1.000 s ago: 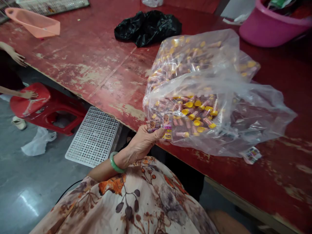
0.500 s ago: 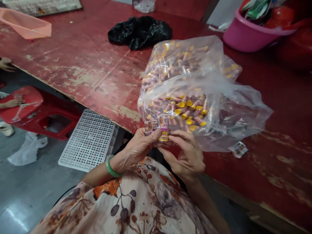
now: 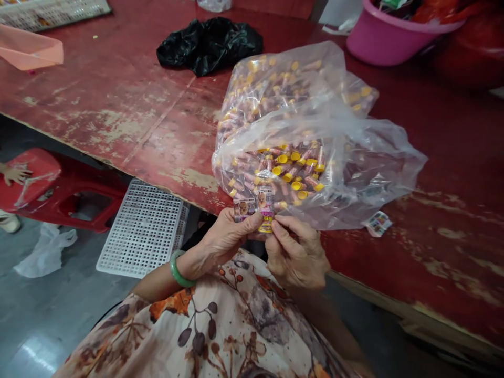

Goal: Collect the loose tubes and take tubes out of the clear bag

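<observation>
My left hand point(image 3: 220, 236), wearing a green bangle, pinches small printed labels point(image 3: 266, 202) between thumb and fingers. One label stands upright with a yellow lower end; another sticks out to its left. The fingertips of my right hand point(image 3: 297, 249) are pressed together at the lower right edge of the upright label. Just beyond both hands, a clear plastic bag point(image 3: 370, 157) lies with its mouth open. Many small tubes point(image 3: 291, 173) with pink contents and yellow caps fill it. My palms hide the backs of the labels.
A printed scrap point(image 3: 378, 224) lies on the worn red table point(image 3: 157, 121), right of the bag. Farther back are a black plastic bag point(image 3: 210, 44), a pink basin point(image 3: 389, 39) and an orange tray point(image 3: 31, 50). White crates point(image 3: 137, 231) and a red stool point(image 3: 79, 194), with another person's hand, stand left.
My right fingers have closed from a loose curl onto the label's edge. The view has shifted slightly, and the other person's hand on the stool has moved.
</observation>
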A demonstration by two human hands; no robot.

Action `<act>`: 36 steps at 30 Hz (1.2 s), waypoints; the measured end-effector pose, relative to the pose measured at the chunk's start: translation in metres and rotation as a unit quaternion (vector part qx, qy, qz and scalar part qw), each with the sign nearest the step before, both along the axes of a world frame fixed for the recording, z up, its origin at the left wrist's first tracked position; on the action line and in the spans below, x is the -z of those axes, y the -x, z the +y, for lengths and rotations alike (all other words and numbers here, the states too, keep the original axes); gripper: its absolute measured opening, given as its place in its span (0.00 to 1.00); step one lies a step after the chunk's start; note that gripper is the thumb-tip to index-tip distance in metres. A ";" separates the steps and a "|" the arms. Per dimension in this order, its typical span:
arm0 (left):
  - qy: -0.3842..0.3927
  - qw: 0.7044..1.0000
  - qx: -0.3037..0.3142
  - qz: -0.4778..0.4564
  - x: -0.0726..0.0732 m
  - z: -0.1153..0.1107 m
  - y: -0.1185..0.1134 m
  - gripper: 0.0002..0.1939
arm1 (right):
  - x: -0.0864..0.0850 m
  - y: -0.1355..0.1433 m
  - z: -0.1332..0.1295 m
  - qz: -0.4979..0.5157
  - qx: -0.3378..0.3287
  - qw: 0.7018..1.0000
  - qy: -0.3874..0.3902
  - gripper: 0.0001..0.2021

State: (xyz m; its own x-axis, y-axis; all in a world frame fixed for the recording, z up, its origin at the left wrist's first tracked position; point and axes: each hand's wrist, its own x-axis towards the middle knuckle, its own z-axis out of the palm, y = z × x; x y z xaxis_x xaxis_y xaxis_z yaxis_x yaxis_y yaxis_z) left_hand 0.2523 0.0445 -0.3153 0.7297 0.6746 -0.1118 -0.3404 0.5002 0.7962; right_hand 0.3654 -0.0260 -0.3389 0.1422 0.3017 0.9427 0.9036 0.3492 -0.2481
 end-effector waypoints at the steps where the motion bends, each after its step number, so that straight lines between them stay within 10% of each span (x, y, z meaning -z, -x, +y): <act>1: 0.000 1.000 -0.001 0.000 0.000 0.000 0.000 0.18 | 0.000 0.000 0.001 -0.005 -0.001 1.000 -0.008 0.19; 18: -0.021 0.998 -0.052 0.038 0.000 0.015 0.018 0.18 | 0.001 -0.001 0.010 -0.059 -0.032 0.997 0.035 0.16; 21: -0.090 0.974 -0.181 0.102 -0.009 0.050 0.047 0.18 | -0.008 -0.029 0.010 -0.042 -0.001 0.999 0.023 0.13; 25: -0.248 0.872 -0.361 0.219 -0.019 0.138 0.083 0.18 | -0.010 -0.093 0.022 -0.008 0.106 0.992 0.072 0.07; 30: -0.348 0.794 -0.315 0.387 -0.014 0.232 0.060 0.15 | 0.012 -0.142 0.072 -0.129 0.156 0.902 0.381 0.12; 36: -0.373 0.787 -0.281 0.403 -0.002 0.255 0.023 0.15 | 0.032 -0.149 0.098 -0.165 0.135 0.906 0.366 0.11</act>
State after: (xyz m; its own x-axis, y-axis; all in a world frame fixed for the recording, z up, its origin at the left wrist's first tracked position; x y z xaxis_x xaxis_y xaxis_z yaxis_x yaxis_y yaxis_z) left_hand 0.2292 0.2993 -0.3130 0.1876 0.9628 0.1947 0.4242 -0.2582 0.8680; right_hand 0.5142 0.0718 -0.3713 0.0505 0.8593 0.5090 0.9987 -0.0443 -0.0243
